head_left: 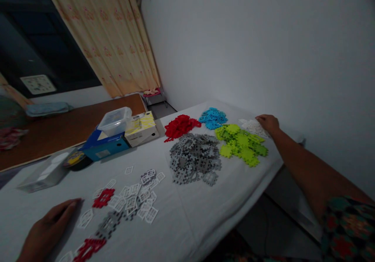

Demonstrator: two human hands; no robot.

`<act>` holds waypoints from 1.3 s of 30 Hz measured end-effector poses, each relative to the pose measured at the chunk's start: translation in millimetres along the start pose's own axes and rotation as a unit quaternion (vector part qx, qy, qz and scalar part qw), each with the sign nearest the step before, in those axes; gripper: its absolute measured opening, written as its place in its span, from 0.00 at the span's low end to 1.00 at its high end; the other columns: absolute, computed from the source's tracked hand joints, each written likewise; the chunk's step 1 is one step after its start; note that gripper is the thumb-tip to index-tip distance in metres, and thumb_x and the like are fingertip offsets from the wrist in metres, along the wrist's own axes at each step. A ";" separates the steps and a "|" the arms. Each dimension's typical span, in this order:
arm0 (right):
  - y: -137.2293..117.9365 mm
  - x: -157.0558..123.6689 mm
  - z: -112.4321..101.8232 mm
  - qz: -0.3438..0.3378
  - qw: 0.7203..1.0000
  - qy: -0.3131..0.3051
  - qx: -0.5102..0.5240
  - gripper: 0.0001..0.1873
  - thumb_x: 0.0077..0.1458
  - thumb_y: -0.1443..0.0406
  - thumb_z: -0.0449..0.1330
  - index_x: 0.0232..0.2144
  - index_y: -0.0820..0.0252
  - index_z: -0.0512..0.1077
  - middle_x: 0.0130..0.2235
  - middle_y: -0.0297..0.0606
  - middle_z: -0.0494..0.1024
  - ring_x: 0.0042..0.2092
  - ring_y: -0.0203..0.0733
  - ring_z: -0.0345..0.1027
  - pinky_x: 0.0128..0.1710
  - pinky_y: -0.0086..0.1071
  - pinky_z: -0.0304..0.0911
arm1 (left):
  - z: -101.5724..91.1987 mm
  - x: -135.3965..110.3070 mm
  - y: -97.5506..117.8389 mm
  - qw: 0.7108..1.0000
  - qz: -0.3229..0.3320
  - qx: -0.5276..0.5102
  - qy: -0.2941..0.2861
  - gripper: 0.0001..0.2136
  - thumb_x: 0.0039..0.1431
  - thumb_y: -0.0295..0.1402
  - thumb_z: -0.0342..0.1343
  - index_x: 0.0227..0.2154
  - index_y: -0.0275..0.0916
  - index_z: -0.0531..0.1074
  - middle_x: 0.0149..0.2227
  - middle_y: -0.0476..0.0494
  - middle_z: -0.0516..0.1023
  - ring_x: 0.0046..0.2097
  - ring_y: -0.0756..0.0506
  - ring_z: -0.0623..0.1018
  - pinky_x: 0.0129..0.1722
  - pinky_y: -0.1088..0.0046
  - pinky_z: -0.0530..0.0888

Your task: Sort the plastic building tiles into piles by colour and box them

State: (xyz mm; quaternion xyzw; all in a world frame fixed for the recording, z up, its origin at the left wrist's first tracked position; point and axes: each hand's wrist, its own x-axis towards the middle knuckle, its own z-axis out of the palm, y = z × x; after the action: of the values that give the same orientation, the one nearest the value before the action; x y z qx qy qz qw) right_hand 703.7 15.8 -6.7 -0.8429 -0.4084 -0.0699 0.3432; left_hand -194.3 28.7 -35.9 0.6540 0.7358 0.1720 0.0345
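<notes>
My right hand [268,123] reaches far across the white table [187,215] and rests with curled fingers on a small pile of white puzzle pieces [252,127]; whether it grips one is hidden. My left hand [48,229] lies flat, fingers stretched, at the near left beside joined red pieces [103,198] and loose white pieces [134,201]. Sorted heaps lie between: red [180,126], blue [213,118], lime green [241,143], grey [195,158].
A clear plastic tub [115,120] sits on a blue box [101,147] next to a yellow-white carton [141,128]. A clear case [43,173] lies at left. The table's right edge drops off near my right arm; wall close behind.
</notes>
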 end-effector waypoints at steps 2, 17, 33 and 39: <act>-21.4 -8.0 -7.1 -0.024 0.999 0.024 0.011 0.14 0.52 0.59 0.57 0.33 0.60 0.80 0.37 0.45 0.82 0.39 0.48 0.74 0.39 0.37 0.65 | -3.8 -3.4 6.9 0.999 -0.028 -0.040 0.009 0.19 0.54 0.54 0.45 0.38 0.55 0.77 0.46 0.53 0.83 0.49 0.35 0.80 0.53 0.53 0.74; -317.2 -310.3 38.1 -0.580 0.692 -0.398 0.162 0.15 0.59 0.69 0.58 0.48 0.61 0.75 0.48 0.47 0.78 0.50 0.46 0.71 0.52 0.40 0.64 | 1.8 -27.3 28.8 0.983 0.005 -0.177 0.044 0.26 0.51 0.54 0.50 0.38 0.37 0.79 0.44 0.38 0.82 0.48 0.38 0.78 0.52 0.64 0.72; -375.8 -356.2 88.4 -0.640 0.679 -0.355 0.064 0.11 0.64 0.64 0.55 0.39 0.63 0.76 0.41 0.47 0.79 0.44 0.45 0.70 0.45 0.34 0.59 | 3.4 -27.4 28.0 0.977 0.011 -0.212 0.032 0.25 0.52 0.50 0.51 0.39 0.32 0.80 0.43 0.37 0.82 0.46 0.39 0.78 0.49 0.66 0.72; -364.3 -345.4 82.5 -0.562 0.754 -0.325 0.104 0.11 0.62 0.65 0.55 0.43 0.59 0.76 0.41 0.45 0.79 0.43 0.46 0.71 0.43 0.34 0.60 | 1.5 -28.9 30.7 0.975 0.002 -0.219 0.033 0.27 0.51 0.55 0.52 0.38 0.34 0.79 0.42 0.36 0.82 0.47 0.38 0.78 0.49 0.65 0.72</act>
State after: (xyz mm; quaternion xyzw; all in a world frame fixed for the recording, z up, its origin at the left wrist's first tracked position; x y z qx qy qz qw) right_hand 195.1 4.0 -16.5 -0.3927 -0.9001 0.0714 0.1745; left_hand -160.6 3.5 -33.2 0.6260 0.6798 0.3506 0.1516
